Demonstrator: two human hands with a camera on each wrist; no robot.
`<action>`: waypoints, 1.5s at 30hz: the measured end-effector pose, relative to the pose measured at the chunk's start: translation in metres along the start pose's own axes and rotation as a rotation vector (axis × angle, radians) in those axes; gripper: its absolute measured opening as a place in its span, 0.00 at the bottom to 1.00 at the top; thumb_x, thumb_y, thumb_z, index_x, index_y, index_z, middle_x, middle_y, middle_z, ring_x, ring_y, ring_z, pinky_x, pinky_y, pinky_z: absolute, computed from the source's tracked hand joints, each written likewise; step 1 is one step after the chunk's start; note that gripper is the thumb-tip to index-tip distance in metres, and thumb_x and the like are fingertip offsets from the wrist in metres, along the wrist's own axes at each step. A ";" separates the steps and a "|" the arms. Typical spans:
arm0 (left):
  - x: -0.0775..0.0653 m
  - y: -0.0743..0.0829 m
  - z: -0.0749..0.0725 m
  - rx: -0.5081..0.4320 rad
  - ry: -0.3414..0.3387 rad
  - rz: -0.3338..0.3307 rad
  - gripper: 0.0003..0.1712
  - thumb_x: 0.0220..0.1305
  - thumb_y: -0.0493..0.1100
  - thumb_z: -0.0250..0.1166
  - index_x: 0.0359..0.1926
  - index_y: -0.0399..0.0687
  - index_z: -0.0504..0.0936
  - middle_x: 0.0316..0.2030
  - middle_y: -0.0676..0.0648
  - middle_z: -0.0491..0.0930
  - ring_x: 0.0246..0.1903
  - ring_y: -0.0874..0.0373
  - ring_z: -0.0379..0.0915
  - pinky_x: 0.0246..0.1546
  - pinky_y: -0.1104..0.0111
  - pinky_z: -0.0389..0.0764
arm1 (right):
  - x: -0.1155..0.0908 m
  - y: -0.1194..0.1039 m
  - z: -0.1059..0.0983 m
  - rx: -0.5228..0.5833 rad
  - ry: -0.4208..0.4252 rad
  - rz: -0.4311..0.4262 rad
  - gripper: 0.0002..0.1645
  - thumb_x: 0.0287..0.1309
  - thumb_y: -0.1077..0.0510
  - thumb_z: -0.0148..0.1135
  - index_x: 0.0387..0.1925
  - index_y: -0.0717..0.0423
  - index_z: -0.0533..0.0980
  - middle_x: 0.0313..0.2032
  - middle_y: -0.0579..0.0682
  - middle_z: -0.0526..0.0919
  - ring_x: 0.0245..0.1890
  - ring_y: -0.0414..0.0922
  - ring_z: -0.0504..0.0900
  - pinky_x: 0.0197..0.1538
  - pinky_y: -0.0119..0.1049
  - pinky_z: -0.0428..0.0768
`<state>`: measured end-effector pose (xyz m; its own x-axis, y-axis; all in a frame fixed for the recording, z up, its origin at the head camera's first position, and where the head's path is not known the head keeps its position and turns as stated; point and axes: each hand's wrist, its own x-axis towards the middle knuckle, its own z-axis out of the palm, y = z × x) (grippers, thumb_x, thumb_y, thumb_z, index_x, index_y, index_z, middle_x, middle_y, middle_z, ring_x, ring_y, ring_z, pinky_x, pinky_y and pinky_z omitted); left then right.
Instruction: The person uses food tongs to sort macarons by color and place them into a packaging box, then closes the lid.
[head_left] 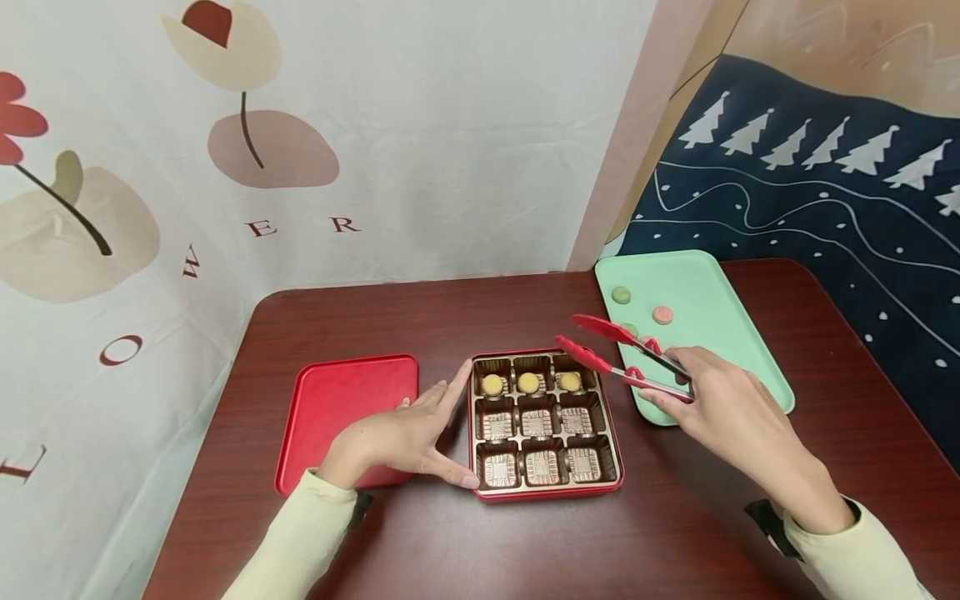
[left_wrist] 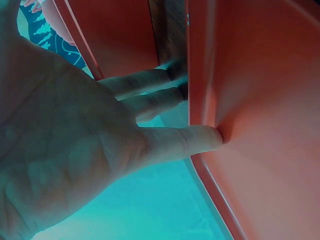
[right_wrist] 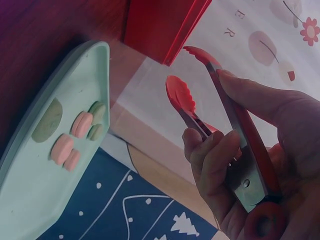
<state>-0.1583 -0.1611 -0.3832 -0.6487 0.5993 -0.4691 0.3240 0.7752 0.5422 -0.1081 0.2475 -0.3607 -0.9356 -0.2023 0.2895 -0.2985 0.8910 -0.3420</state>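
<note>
A person in pale yellow sleeves works with both bare hands at a dark reddish-brown table (head_left: 450, 542). At the centre, nearest the person's body, sits a red box (head_left: 537, 425) with a gold and brown insert of nine square compartments in three rows of three. Three yellow cookies (head_left: 528, 383) lie in the far row, one in each compartment. The left hand (head_left: 405, 437) is beside the box, its thumb and forefinger straight and spread wide along the left edge, the thumb at the near corner and the forefinger at the far one. Its wrist and palm overlap a flat red lid (head_left: 356, 400) lying to the left of the box; whether the other fingers touch the lid cannot be told. The right hand (head_left: 738, 412) has its fingers wrapped around a pair of metal tongs (head_left: 633, 377) with red ends. The two ends stand apart and point left, the nearer one overlapping the far right corner of the box in the head view. Partly behind the tongs, to the right of the box, a mint green tray (head_left: 738, 342) holds green cookies (head_left: 621, 295) and pink cookies (head_left: 662, 315), grouped towards its far left part.
</note>
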 end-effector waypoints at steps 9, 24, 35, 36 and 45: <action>-0.001 0.000 -0.001 -0.008 0.008 0.008 0.88 0.54 0.74 0.81 0.87 0.58 0.20 0.86 0.35 0.46 0.85 0.37 0.37 0.78 0.31 0.46 | -0.001 0.007 -0.002 -0.015 0.014 0.013 0.35 0.53 0.50 0.88 0.57 0.64 0.84 0.37 0.53 0.83 0.25 0.44 0.69 0.22 0.38 0.65; 0.000 -0.001 -0.001 -0.003 0.002 -0.004 0.88 0.54 0.74 0.81 0.87 0.60 0.19 0.85 0.32 0.46 0.85 0.37 0.36 0.78 0.32 0.45 | -0.004 0.020 -0.004 -0.030 0.012 0.039 0.30 0.53 0.50 0.88 0.50 0.63 0.83 0.30 0.47 0.77 0.26 0.44 0.69 0.24 0.38 0.64; -0.001 0.000 0.000 -0.017 -0.002 -0.002 0.87 0.56 0.74 0.80 0.87 0.63 0.19 0.86 0.36 0.44 0.85 0.38 0.36 0.78 0.32 0.45 | -0.009 0.032 -0.006 -0.053 -0.004 0.081 0.30 0.54 0.50 0.87 0.50 0.64 0.83 0.29 0.48 0.77 0.26 0.46 0.71 0.24 0.41 0.65; -0.001 -0.001 0.000 -0.016 -0.002 0.000 0.87 0.56 0.74 0.80 0.87 0.63 0.18 0.87 0.37 0.44 0.85 0.37 0.36 0.78 0.32 0.46 | -0.009 0.032 -0.006 -0.053 -0.001 0.080 0.29 0.54 0.50 0.87 0.49 0.63 0.83 0.29 0.48 0.77 0.26 0.46 0.71 0.24 0.41 0.66; 0.000 -0.001 0.000 -0.021 0.000 0.003 0.87 0.55 0.75 0.80 0.87 0.64 0.18 0.86 0.37 0.44 0.85 0.38 0.35 0.78 0.31 0.45 | -0.009 0.040 -0.007 -0.051 -0.043 0.128 0.34 0.56 0.49 0.86 0.54 0.68 0.82 0.33 0.54 0.82 0.28 0.49 0.74 0.23 0.42 0.68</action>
<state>-0.1581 -0.1621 -0.3838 -0.6477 0.6018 -0.4673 0.3115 0.7689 0.5584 -0.1106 0.2879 -0.3708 -0.9729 -0.1016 0.2077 -0.1670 0.9300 -0.3274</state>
